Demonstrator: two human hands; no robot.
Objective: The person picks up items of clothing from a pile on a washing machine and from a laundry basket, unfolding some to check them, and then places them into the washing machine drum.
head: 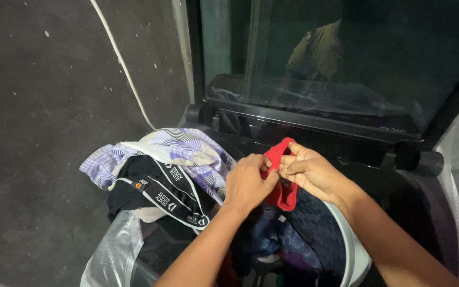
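Two hands meet over the open washer drum: your left hand and right hand both pinch the small red cloth, fingers closed on its upper edge, held above dark laundry. Just left, black underwear with a white-lettered waistband lies on a purple-and-white patterned garment, above a clear plastic bag. The raised dark glass lid stands behind.

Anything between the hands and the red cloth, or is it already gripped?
Nothing visible stands between. Both the left hand and the right hand already pinch the red garment at its upper edge, above the dark clothes in the washer tub. The pile of patterned and black laundry lies off to the left, apart from it.
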